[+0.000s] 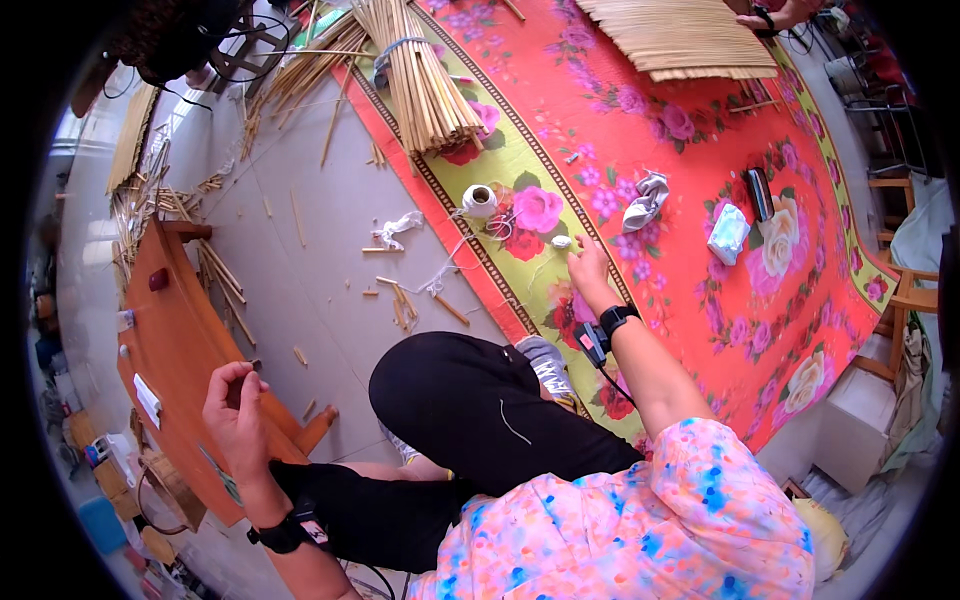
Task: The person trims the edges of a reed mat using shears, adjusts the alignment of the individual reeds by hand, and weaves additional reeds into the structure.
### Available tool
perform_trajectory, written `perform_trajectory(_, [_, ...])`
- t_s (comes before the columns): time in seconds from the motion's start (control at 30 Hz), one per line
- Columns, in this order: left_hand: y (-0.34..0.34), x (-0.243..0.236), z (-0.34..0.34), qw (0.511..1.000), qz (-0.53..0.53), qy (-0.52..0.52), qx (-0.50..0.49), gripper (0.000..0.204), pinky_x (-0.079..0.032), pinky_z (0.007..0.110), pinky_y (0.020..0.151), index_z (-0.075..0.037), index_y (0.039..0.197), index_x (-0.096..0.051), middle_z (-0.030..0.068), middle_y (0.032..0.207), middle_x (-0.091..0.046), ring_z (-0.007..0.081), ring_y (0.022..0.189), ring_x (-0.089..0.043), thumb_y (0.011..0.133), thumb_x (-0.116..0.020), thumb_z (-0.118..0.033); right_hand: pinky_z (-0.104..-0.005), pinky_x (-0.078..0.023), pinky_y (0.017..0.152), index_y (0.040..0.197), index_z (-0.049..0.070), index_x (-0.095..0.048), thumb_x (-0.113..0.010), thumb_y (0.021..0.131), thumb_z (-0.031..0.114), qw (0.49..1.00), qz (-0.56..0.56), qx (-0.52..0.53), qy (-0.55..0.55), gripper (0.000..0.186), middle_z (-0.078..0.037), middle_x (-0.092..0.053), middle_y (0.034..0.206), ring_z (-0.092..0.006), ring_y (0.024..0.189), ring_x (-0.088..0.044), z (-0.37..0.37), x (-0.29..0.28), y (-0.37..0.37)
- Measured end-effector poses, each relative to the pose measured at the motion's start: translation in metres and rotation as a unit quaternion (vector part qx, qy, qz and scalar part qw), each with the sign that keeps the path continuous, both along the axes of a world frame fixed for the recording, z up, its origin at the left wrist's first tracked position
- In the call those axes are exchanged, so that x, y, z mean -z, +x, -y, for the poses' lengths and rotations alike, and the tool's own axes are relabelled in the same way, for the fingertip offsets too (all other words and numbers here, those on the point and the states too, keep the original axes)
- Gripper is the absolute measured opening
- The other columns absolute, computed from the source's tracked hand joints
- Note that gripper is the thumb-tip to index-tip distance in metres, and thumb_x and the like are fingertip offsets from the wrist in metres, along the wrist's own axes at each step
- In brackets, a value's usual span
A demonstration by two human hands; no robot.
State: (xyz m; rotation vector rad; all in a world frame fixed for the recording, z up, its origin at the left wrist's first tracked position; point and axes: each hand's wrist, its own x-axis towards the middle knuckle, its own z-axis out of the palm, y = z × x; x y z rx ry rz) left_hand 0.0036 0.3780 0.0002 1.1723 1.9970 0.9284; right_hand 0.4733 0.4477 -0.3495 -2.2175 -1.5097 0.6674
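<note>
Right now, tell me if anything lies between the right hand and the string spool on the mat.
Nothing solid does. The right hand is on the mat, the spool beyond it to the left; only scissors and loose string lie near that gap.

Pale blue-white soft packet (pixel 728 234) on the red floral mat (pixel 700 330) near its right border, slim black case (pixel 759 193) just beside it (contents unclear)
</note>
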Motion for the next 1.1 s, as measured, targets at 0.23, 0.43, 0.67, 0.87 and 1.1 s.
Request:
perform_trajectory(0.23, [-0.003,0.001,-0.009,1.000,-0.009,-0.008,0.009,0.005,-0.046,0.021,0.070,0.000,0.094,-0.057,0.0016,0.084,-0.056,0.0088,0.075,-0.058,0.089,-0.057,0.003,-0.0394,-0.047,0.086,0.112,0.012,-0.063,-0.072,0.073,0.009,0.996,0.068,-0.060,-0.005,0.040,-0.014,-0.056,0.111,-0.0318,0.101,-0.056,-0.023,-0.005,-0.025])
perform_trajectory(0.43, [0.002,-0.001,-0.015,1.000,-0.011,-0.004,0.011,0.004,-0.045,0.020,0.069,0.000,0.092,-0.056,0.0015,0.083,-0.055,0.0092,0.074,-0.058,0.089,-0.057,0.003,-0.0427,-0.047,0.083,0.098,0.012,-0.064,-0.065,0.079,0.009,0.988,0.092,-0.124,0.026,0.019,-0.013,-0.057,0.098,-0.0326,0.098,-0.055,-0.014,0.004,-0.023])
perform_trajectory(0.67, [0.003,0.002,-0.021,0.999,-0.014,0.001,0.029,0.005,-0.045,0.021,0.068,0.001,0.092,-0.056,0.0014,0.083,-0.055,0.0092,0.073,-0.057,0.089,-0.056,0.004,-0.0432,-0.049,0.077,0.095,0.010,-0.064,-0.066,0.079,0.012,0.998,0.048,-0.015,0.023,0.017,-0.013,-0.061,0.095,-0.0348,0.089,-0.060,-0.005,-0.011,0.014])
perform_trajectory(0.87, [0.002,0.007,-0.019,1.000,0.006,0.015,0.022,0.005,-0.045,0.021,0.068,0.001,0.094,-0.057,0.0016,0.084,-0.056,0.0087,0.073,-0.055,0.090,-0.055,0.003,-0.0448,-0.048,0.084,0.105,0.009,-0.062,-0.065,0.081,0.016,0.989,0.074,0.091,-0.088,0.025,-0.017,-0.059,0.108,-0.0357,0.100,-0.058,0.015,-0.017,0.055])
perform_trajectory(1.1, [-0.004,0.019,-0.022,0.998,0.007,0.041,0.055,0.005,-0.045,0.020,0.065,0.002,0.094,-0.057,0.0013,0.083,-0.056,0.0076,0.071,-0.054,0.090,-0.055,0.002,-0.0442,-0.040,0.100,0.124,0.006,-0.049,-0.062,0.072,0.005,0.989,0.059,0.133,-0.021,0.053,-0.023,-0.040,0.133,-0.0407,0.119,-0.047,0.044,-0.032,0.046])
